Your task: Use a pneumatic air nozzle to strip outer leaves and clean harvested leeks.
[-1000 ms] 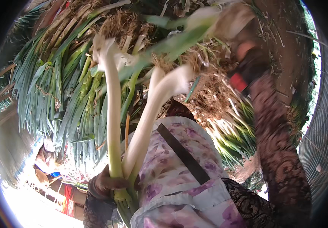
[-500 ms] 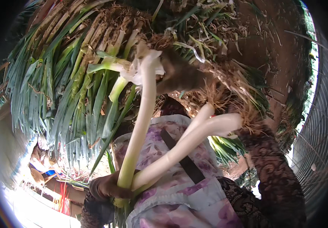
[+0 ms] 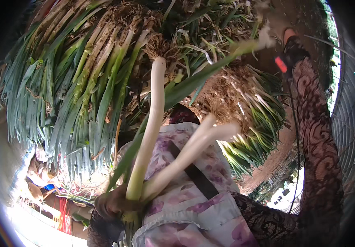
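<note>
My left hand (image 3: 116, 201), in a brown glove, is closed round the lower green part of several peeled green onions (image 3: 155, 107). One white stalk stands nearly upright; others slant right, blurred at their root ends. My right hand (image 3: 280, 26) is stretched out at the upper right, smeared by motion against brown ground, so its fingers cannot be made out. A long green leaf (image 3: 202, 80) runs from beside the held stalks up toward that hand, with a pale blurred end near it. Whether the right hand touches it is unclear.
A big heap of unpeeled green onions (image 3: 87, 82) lies on the left, roots upward. Peeled ones with white stalks (image 3: 259, 107) are piled on the right. Leaf scraps (image 3: 214, 37) litter the far ground. A black cord (image 3: 294, 123) hangs beside my right sleeve.
My right hand has swung from beside the upright stalk to the far upper right. Loose pale skin has come away from that stalk's top, and the long leaf now stretches across.
</note>
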A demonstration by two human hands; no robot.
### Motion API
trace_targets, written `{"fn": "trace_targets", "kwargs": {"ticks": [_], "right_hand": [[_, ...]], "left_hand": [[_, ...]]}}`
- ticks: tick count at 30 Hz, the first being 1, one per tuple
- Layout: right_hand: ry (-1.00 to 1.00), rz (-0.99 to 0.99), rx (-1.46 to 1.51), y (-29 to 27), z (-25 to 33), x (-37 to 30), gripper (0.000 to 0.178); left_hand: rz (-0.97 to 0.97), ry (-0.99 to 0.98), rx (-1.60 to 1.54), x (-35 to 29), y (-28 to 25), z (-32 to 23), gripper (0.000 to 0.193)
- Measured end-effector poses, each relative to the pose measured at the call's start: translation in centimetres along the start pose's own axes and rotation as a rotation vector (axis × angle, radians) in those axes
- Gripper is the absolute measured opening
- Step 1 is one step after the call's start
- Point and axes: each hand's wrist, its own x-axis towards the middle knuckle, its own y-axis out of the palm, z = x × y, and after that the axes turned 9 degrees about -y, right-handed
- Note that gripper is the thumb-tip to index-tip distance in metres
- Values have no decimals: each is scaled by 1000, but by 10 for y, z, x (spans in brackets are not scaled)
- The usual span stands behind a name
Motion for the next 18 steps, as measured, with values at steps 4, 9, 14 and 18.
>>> {"fn": "trace_targets", "kwargs": {"ticks": [4,9,14,18], "right_hand": [[-189,237,-344,71,36,-61,64],[-307,718,188,140,56,-188,80],[29,724,497,180,97,-236,61],[300,427,1258,169,136,-235,37]], "left_hand": [[-96,14,-68,-4,-3,-8,66],[-171,-8,-87,-5,-3,-41,67],[-270,-18,-131,0,2,-59,68],[-293,20,-126,9,14,-79,69]]}}
